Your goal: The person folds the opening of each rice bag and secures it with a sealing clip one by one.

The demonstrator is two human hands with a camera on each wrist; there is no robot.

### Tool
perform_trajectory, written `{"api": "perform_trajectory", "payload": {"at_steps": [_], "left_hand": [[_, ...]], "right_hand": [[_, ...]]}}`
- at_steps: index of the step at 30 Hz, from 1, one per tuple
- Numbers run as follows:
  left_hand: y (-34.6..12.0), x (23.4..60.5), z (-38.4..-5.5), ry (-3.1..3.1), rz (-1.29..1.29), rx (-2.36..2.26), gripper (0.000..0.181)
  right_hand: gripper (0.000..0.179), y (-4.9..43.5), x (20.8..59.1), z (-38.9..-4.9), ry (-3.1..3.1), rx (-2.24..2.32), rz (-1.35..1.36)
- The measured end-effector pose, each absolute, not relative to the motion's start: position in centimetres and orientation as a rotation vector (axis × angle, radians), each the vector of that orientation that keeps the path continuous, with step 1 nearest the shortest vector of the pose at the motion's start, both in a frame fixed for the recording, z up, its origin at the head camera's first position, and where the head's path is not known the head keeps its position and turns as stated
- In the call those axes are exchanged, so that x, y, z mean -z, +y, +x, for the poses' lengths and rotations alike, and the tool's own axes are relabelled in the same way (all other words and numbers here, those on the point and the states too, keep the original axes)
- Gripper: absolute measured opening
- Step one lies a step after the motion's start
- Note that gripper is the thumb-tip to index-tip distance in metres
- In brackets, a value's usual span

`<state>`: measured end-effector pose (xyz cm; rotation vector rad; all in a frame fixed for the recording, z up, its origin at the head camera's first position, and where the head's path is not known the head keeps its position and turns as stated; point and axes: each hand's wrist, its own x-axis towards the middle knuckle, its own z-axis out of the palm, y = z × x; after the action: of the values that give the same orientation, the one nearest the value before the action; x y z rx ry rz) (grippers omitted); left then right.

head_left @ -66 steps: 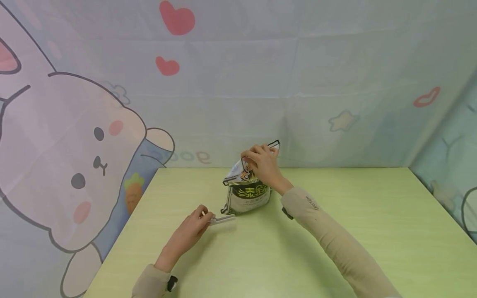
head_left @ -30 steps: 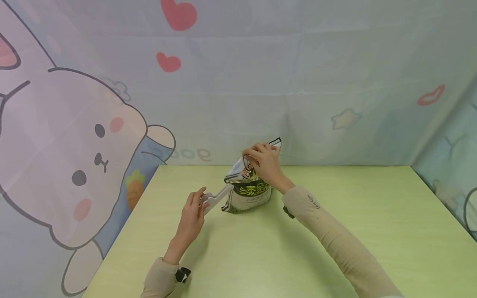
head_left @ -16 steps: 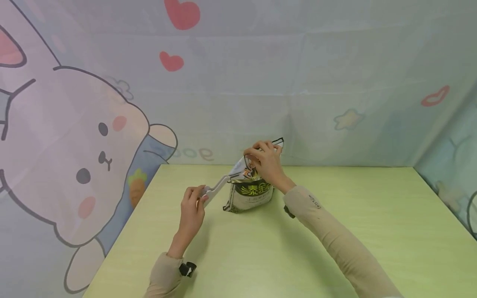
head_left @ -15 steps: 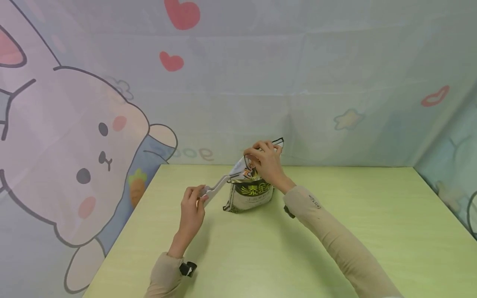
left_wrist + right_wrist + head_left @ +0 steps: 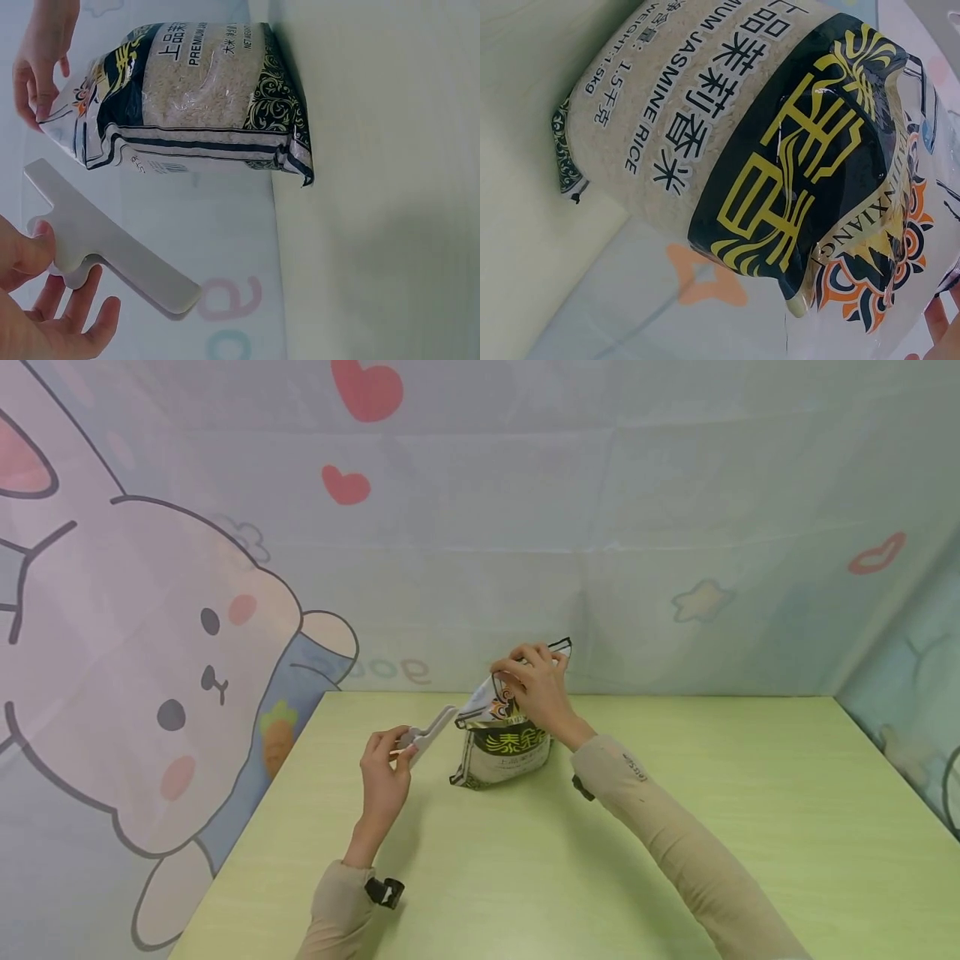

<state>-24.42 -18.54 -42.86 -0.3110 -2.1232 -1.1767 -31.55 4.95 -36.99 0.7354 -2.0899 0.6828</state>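
Note:
A clear and dark-green bag of jasmine rice (image 5: 512,753) stands upright on the table, its top folded over to the left. My right hand (image 5: 536,689) grips the bag's gathered top from above; in the right wrist view only its fingertips (image 5: 946,322) show at the edge. Between thumb and fingers my left hand (image 5: 385,777) pinches a white bag clip (image 5: 112,244) by its grip tabs. The clip's long bar is raised above the table, its far end just left of the bag's folded upper corner. Printed rice grains and lettering face the right wrist camera.
The pale green table (image 5: 675,793) extends to both sides of the bag. Close behind its back edge hangs a cloth backdrop (image 5: 480,527) printed with a rabbit and hearts. Dark wrist straps (image 5: 385,892) sit at the sleeve cuffs.
My left hand has lifted the clip from beside the bag's base to its upper left corner. Since half a second ago the clip has drawn slightly left, off that corner. My right hand keeps its hold.

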Motion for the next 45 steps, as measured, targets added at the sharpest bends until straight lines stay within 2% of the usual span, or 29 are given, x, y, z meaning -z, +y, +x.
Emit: {"api": "perform_trajectory", "payload": {"at_steps": [15, 45], "left_hand": [[-18.5, 43.1, -25.9, -2.172, -0.251, 1.335, 0.023], [-18.2, 43.5, -26.9, -2.203, -0.248, 1.293, 0.015]], "right_hand": [[0.012, 5.0, 37.3, -31.5, -2.079, -0.697, 0.705], [0.009, 5.1, 37.3, -31.6, -2.061, -0.729, 0.728]]}}
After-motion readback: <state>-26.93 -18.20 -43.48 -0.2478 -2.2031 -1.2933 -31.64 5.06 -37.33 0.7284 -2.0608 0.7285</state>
